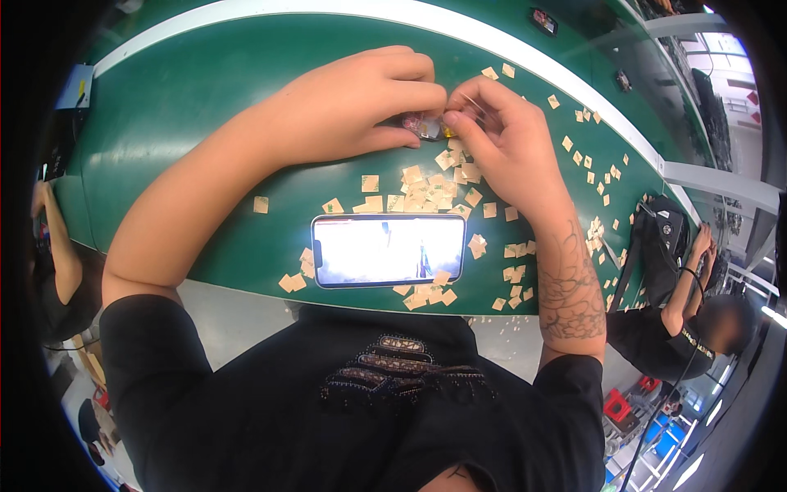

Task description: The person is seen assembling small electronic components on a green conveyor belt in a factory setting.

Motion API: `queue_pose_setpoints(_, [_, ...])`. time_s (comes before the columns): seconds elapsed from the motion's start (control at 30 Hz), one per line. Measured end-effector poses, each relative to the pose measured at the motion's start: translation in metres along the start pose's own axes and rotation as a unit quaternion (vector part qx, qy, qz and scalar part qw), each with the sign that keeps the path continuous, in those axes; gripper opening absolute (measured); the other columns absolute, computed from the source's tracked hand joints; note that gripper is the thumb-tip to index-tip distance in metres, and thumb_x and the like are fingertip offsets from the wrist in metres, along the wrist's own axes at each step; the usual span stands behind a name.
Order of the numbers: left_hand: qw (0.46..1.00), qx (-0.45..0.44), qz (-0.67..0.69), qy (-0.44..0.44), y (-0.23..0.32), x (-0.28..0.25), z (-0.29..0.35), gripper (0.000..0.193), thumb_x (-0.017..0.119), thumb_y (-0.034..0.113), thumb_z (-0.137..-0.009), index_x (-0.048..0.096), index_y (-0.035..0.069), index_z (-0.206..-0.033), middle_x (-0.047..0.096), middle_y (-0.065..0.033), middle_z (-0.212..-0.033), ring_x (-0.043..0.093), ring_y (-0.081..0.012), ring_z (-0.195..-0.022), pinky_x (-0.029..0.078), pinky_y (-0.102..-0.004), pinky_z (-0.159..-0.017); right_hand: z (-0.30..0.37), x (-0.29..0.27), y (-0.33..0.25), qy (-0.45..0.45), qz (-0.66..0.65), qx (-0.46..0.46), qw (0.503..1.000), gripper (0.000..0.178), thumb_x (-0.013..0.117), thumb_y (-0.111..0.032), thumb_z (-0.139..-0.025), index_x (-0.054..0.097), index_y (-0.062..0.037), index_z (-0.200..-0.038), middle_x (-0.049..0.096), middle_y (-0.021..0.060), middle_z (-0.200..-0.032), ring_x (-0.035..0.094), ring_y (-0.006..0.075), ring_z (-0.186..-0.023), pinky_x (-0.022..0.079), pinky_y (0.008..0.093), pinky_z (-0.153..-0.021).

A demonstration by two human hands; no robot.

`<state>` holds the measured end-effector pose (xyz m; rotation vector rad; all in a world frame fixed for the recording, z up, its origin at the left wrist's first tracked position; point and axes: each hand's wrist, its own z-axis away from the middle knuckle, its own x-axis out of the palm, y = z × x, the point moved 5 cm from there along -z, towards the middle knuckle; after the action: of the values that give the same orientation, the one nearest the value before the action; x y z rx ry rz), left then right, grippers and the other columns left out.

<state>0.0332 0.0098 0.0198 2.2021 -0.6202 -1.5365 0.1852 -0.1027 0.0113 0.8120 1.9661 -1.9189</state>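
Note:
At the far middle of the green table, my left hand (385,94) closes round a small dark, glossy object (426,127) with reddish and silvery parts. My fingers cover much of it, so its kind is unclear. Right beside it, my right hand (504,127) is closed with thumb and fingertips together at the object's right end. A thin pale strip or stick (474,104) shows between those fingers, and a spot of yellow lies by the thumb tip. Just below both hands, small square beige paper pieces (426,190) lie in a loose pile.
A phone (388,250) with a lit screen lies before me. More beige squares are scattered to the right. A white rail (541,70) crosses behind, with small dark objects (543,22) beyond. A black bag (662,238) sits at right; other people sit on both sides.

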Motion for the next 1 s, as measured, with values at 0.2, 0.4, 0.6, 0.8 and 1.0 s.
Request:
queue_pose_setpoints(0.2, [0.999,0.023,-0.032,0.002,-0.002,-0.005,-0.001,0.031,0.087,0.008,-0.079,0.07,0.005,-0.105,0.066,-0.0078,-0.112,0.064,-0.0308,-0.104,0.056,-0.0408,-0.087,-0.002,-0.002,0.005,-0.003,-0.011,-0.021,1.0,0.016,0.076,-0.013,-0.096,0.069,-0.0028,-0.107,0.074,0.0104,-0.084,0.068,0.0194,-0.072,0.052,0.0307,-0.067])
queue_pose_setpoints(0.4, [0.998,0.031,-0.05,0.006,-0.002,-0.002,-0.001,0.031,0.088,0.009,-0.079,0.073,0.005,-0.106,0.069,-0.0081,-0.114,0.066,-0.0307,-0.105,0.057,-0.0407,-0.088,0.0,-0.013,0.005,-0.073,-0.033,0.011,0.997,0.027,0.081,-0.008,-0.091,0.073,-0.0034,-0.116,0.07,0.0018,-0.091,0.044,0.0089,-0.066,0.042,0.0238,-0.062])
queue_pose_setpoints(0.6, [0.997,0.058,-0.041,0.013,0.001,0.0,0.001,0.029,0.087,0.009,-0.08,0.073,0.006,-0.106,0.069,-0.0078,-0.114,0.066,-0.0302,-0.103,0.057,-0.0407,-0.087,0.003,-0.016,0.007,-0.068,-0.092,0.004,0.993,0.028,0.078,-0.006,-0.094,0.073,-0.0001,-0.12,0.073,0.008,-0.096,0.061,0.0113,-0.077,0.052,0.0279,-0.072])
queue_pose_setpoints(0.8, [0.997,0.063,-0.051,0.003,0.003,0.0,0.0,0.027,0.087,0.011,-0.081,0.073,0.005,-0.104,0.069,-0.0084,-0.113,0.066,-0.0301,-0.103,0.057,-0.0411,-0.087,0.001,-0.014,-0.016,-0.066,0.048,0.019,0.996,0.021,0.071,0.002,-0.097,0.073,0.0052,-0.118,0.073,0.0103,-0.105,0.072,0.018,-0.099,0.058,0.0299,-0.09])
queue_pose_setpoints(1.0, [0.997,0.059,-0.048,0.016,0.003,0.0,-0.001,0.029,0.088,0.012,-0.08,0.071,0.005,-0.101,0.069,-0.0089,-0.11,0.066,-0.0312,-0.102,0.057,-0.0413,-0.086,0.005,-0.006,-0.03,0.021,0.119,-0.071,0.99,0.016,0.072,-0.004,-0.094,0.075,0.0002,-0.109,0.071,0.016,-0.092,0.07,0.0364,-0.087,0.055,0.0434,-0.077])
